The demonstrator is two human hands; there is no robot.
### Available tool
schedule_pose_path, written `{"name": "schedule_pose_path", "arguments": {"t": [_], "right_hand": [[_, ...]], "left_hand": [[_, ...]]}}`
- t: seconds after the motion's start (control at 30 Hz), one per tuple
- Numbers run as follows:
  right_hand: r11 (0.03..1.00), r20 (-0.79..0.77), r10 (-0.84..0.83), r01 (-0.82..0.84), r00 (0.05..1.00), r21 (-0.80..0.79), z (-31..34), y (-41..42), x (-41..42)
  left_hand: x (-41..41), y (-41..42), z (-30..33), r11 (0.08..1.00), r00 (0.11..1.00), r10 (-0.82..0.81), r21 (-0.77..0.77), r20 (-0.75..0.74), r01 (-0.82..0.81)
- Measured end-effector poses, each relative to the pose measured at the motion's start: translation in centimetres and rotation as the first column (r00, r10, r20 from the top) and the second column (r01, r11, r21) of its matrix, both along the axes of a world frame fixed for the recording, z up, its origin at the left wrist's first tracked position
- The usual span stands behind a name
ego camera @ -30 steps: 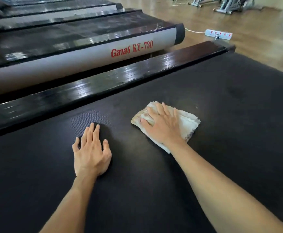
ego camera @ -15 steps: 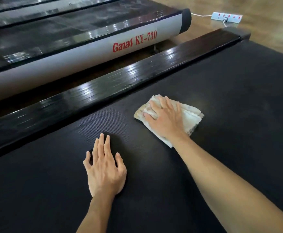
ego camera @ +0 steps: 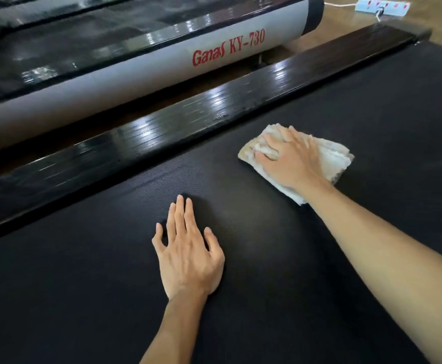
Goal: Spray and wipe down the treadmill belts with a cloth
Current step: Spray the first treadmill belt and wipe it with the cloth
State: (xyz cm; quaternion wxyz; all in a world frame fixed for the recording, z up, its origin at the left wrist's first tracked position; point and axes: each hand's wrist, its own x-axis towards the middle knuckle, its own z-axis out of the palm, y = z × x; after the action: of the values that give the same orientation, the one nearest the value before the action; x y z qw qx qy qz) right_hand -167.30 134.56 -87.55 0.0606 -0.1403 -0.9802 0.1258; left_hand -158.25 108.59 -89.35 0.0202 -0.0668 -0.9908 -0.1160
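The black treadmill belt [ego camera: 319,258] fills most of the view. A folded, off-white cloth [ego camera: 333,160] lies on it near the glossy left side rail. My right hand [ego camera: 291,158] presses down on the cloth with its fingers spread over it, and the cloth puckers by the thumb. My left hand [ego camera: 188,253] rests flat on the bare belt, fingers straight, nearer to me and to the left of the cloth. No spray bottle is in view.
A glossy black side rail [ego camera: 188,116] borders the belt on the left. Beyond a narrow gap stands a second treadmill [ego camera: 136,72] with a grey side marked "Ganas KY-730". A power strip [ego camera: 381,7] lies on the wooden floor at the top right.
The view has shifted so both hands sit further right. My right hand has slid the cloth a little along the belt, closer to the side rail. My left hand stays flat.
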Motion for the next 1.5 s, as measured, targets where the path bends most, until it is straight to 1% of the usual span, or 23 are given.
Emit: {"name": "schedule_pose_path", "arguments": {"t": [0.07,0.1,0.17,0.23,0.33,0.4,0.47,0.53,0.6,0.67,0.7,0.77,0.87,0.93,1.0,1.07,1.13,1.17,1.2,1.23,1.33,1.43,1.5], "right_hand": [[0.997,-0.020,-0.078,0.078,0.997,0.013,-0.1,-2.0,-3.2],[0.997,-0.035,-0.068,0.069,0.997,0.019,-0.1,-3.3,-4.2],[0.998,-0.047,0.053,-0.051,0.998,0.039,0.0,-5.9,-5.3],[0.975,-0.002,0.223,-0.223,0.975,0.009,0.3,-8.0,-5.0],[0.881,0.071,0.472,-0.474,0.879,0.013,0.8,-7.7,-1.7],[0.843,0.073,0.536,-0.537,0.841,-0.001,0.6,-5.4,0.8],[0.878,0.053,0.478,-0.477,0.877,-0.029,0.5,-2.3,1.4],[0.953,0.044,0.302,-0.301,0.952,-0.025,0.3,-0.2,-0.3],[0.994,0.025,0.106,-0.107,0.994,0.028,-0.3,-0.8,-2.9],[0.999,-0.037,0.006,-0.005,0.999,0.037,-0.6,-3.4,-4.9],[0.999,-0.065,0.026,-0.024,0.998,0.032,-0.6,-5.0,-5.3],[0.982,-0.044,0.188,-0.186,0.981,0.043,-0.1,-7.9,-4.9],[0.883,0.071,0.464,-0.468,0.883,0.042,0.4,-8.9,-2.9],[0.829,0.073,0.558,-0.560,0.827,0.004,0.2,-7.0,-1.3],[0.831,0.043,0.556,-0.552,0.830,-0.077,0.5,-4.1,0.1],[0.904,0.014,0.410,-0.404,0.912,-0.144,0.7,-1.5,-0.4],[0.980,-0.014,0.176,-0.176,0.984,-0.094,0.1,-1.2,-2.5],[0.996,-0.025,0.078,-0.079,0.997,-0.048,-0.4,-1.7,-3.6],[1.000,-0.036,0.021,-0.022,0.999,-0.023,-0.7,-2.7,-4.5],[1.000,-0.043,0.015,-0.015,0.999,-0.015,-0.9,-3.6,-4.9],[0.979,-0.030,0.205,-0.204,0.978,0.025,-0.8,-5.4,-3.6],[0.910,0.007,0.414,-0.414,0.910,-0.010,-0.5,-5.1,-0.9],[0.876,0.003,0.482,-0.481,0.876,-0.026,-0.5,-4.2,0.5]], "left_hand": [[0.0,-0.1,0.1,1.000,1.000,-0.002,0.000,-0.001,0.002],[0.0,0.0,0.1,1.000,1.000,-0.005,0.004,0.001,0.005],[0.0,0.0,0.1,1.000,1.000,-0.003,0.015,-0.004,0.003],[-0.1,-0.1,0.0,1.000,1.000,0.000,0.021,-0.017,0.000],[0.0,-0.1,0.1,1.000,1.000,0.003,0.021,-0.014,-0.002],[0.0,-0.1,0.1,1.000,1.000,-0.005,0.021,-0.006,0.005],[0.0,-0.1,0.2,1.000,1.000,-0.005,0.021,-0.009,0.005],[0.1,0.0,0.3,1.000,1.000,-0.004,0.024,-0.011,0.004],[0.2,-0.1,0.4,1.000,1.000,-0.003,0.026,-0.009,0.003],[0.1,0.0,0.4,1.000,1.000,-0.001,0.027,-0.008,0.001],[0.1,0.0,0.4,1.000,1.000,-0.001,0.027,-0.006,0.001],[0.1,0.0,0.3,1.000,1.000,-0.008,0.023,0.000,0.008],[0.0,-0.1,0.3,1.000,1.000,-0.007,0.030,0.006,0.006],[0.1,-0.1,0.3,1.000,1.000,-0.008,0.030,0.009,0.008],[0.0,-0.1,0.4,0.999,1.000,-0.009,0.031,0.010,0.009],[-0.1,0.0,0.3,1.000,1.000,-0.005,0.030,0.010,0.005],[-0.1,0.0,0.3,1.000,1.000,-0.002,0.030,0.014,0.002],[0.0,0.0,0.3,1.000,1.000,-0.002,0.030,0.015,0.002],[-0.1,-0.1,0.3,1.000,1.000,-0.002,0.029,0.011,0.002],[0.0,0.0,0.3,1.000,1.000,-0.001,0.030,0.013,0.001],[0.1,-0.1,0.4,1.000,1.000,-0.001,0.030,0.008,0.001],[-0.1,-0.2,0.2,1.000,1.000,0.005,0.029,0.005,-0.005],[0.0,-0.2,0.1,1.000,1.000,0.012,0.029,0.001,-0.012]]}}
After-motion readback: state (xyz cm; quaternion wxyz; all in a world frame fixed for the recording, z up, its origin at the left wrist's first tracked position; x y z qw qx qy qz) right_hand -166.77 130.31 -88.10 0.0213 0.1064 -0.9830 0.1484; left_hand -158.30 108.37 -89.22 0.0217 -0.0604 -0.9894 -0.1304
